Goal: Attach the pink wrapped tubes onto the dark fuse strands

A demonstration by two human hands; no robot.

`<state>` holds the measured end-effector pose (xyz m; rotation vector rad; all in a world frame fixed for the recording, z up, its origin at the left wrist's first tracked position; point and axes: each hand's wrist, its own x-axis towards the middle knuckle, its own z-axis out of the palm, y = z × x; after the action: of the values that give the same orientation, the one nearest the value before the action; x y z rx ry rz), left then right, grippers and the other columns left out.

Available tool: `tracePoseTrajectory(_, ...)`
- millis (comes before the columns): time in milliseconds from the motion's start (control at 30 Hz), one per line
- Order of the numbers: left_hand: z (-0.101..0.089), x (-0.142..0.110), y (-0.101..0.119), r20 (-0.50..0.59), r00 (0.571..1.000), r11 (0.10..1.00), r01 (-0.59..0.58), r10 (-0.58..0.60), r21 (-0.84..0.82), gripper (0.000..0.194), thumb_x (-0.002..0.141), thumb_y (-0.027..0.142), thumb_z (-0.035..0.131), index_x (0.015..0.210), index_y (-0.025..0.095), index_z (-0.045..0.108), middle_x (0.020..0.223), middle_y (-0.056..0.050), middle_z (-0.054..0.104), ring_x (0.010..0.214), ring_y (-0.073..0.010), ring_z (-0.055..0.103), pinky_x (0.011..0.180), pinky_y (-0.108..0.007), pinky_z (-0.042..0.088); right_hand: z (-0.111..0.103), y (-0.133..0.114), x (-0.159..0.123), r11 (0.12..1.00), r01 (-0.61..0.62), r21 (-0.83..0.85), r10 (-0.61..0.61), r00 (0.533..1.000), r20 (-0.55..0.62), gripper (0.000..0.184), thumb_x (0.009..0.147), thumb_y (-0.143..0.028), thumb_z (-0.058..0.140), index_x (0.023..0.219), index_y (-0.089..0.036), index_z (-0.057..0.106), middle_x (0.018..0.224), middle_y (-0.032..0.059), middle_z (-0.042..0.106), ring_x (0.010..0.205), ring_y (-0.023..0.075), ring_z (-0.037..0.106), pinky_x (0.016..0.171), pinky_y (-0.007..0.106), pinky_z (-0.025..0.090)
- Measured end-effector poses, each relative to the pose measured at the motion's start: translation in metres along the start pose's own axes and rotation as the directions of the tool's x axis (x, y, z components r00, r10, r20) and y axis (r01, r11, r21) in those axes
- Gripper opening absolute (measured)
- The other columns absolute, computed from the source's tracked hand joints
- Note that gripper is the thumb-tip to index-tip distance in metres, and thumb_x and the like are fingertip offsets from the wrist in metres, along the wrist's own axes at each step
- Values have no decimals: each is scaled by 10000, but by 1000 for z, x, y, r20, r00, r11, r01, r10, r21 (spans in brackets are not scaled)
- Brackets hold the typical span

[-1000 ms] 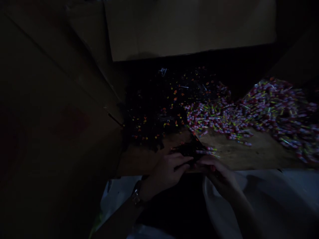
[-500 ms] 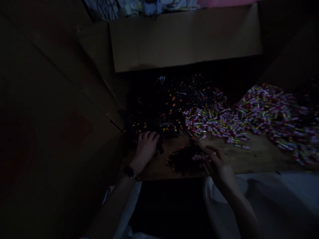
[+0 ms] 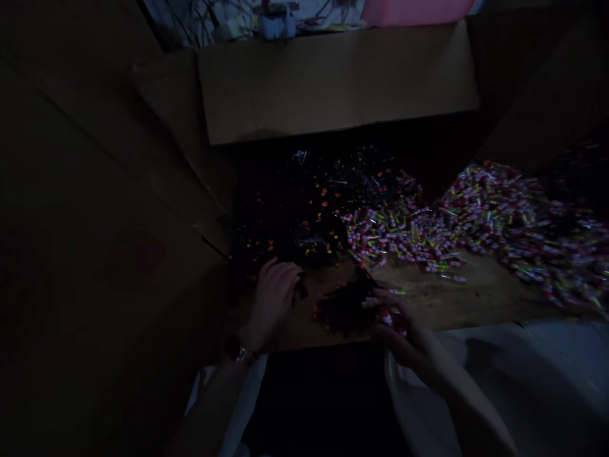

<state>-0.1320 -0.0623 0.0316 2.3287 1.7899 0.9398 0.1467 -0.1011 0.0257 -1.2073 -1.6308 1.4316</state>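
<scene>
Beside the right hand, dark pieces heaped, apparently small, on wood.

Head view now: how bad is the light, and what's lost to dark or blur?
Head view: very dim throughout; cardboard flap dull but readable; dark pile near-black, its pieces mostly indistinct; left hand and right hand shadowed, soft-edged; small glints on the colorful pieces, smeared toward the right edge.

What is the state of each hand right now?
Left hand: curled beside speckled black heap; grip unclear.
Right hand: half-closed, holding small red-and-white pieces.
</scene>
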Motion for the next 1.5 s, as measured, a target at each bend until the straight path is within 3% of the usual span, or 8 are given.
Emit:
tracePoseTrajectory(67, -5, -5, 24, -54, 968, 952, 228, -244, -203, 293, 946, 280, 348, 1062, 199, 605, 1032, -45, 674, 975, -170, 603, 938, -348, 437, 5, 0, 5, 994, -11, 112, 6, 999, 42, 354, 879, -400, 527, 1197, -259, 459, 717, -8, 650, 569, 134, 575, 512, 230, 466)
tracePoseTrajectory(100, -6, -6, 37, 0, 944, 901, 313, -329, -300, 298, 944, 307, 361, 1080, 195, 601, 1020, -43, 680, 940, -165, 618, 878, -315, 472, 7, 0, 9, 991, 3, 133, -7, 999, 34, 296, 864, -417, 545, 1105, -249, 511, 698, -9, 640, 558, 129, 561, 501, 222, 449)
tracePoseTrajectory(167, -6, -5, 58, 172, 932, 821, 362, -319, -442, 275, 924, 317, 418, 1038, 185, 630, 1000, -35, 690, 912, -159, 629, 823, -272, 490, 10, -2, 15, 994, 54, 97, -52, 998, -21, 243, 833, -430, 586, 968, -228, 596, 750, 16, 647, 629, 137, 576, 554, 234, 456)
tracePoseTrajectory(333, 2, -5, 80, 297, 936, 774, 330, -191, -540, 248, 911, 296, 460, 978, 175, 666, 992, -33, 689, 941, -155, 620, 852, -251, 468, 11, -10, 21, 992, 122, 15, -122, 992, -41, 236, 813, -382, 625, 979, -225, 687, 914, 49, 667, 855, 184, 606, 750, 287, 470)
tracePoseTrajectory(500, 1, -9, 85, 319, 942, 828, 259, -103, -498, 245, 923, 292, 458, 1049, 218, 655, 1026, -22, 675, 964, -147, 611, 858, -249, 455, 9, -12, 18, 990, -11, 138, 27, 993, -114, 243, 743, -397, 701, 875, -199, 650, 818, 28, 671, 750, 163, 613, 678, 260, 478)
tracePoseTrajectory(900, 1, -17, 86, 241, 968, 920, 37, 64, -391, 257, 936, 253, 438, 1116, 222, 619, 1074, -25, 667, 997, -139, 603, 880, -258, 457, -1, -21, 12, 995, 101, -14, -102, 992, -68, 152, 821, -325, 621, 863, -187, 669, 880, 53, 700, 807, 162, 640, 687, 235, 487)
tracePoseTrajectory(1233, -1, -16, 85, 273, 953, 930, -20, 128, -366, 266, 940, 238, 423, 1135, 208, 601, 1053, -36, 655, 963, -140, 600, 846, -264, 461, -2, -19, 12, 970, 218, -107, -226, 972, -64, 101, 844, -279, 606, 873, -205, 667, 870, 38, 707, 809, 152, 649, 680, 220, 491)
tracePoseTrajectory(1500, -5, -12, 82, 381, 909, 859, 52, 171, -510, 251, 933, 209, 436, 1088, 184, 632, 999, -38, 661, 916, -125, 599, 814, -229, 444, 6, -8, 6, 912, 346, -221, -365, 929, -52, 75, 876, -231, 576, 923, -218, 633, 858, 35, 675, 764, 142, 613, 621, 224, 456)
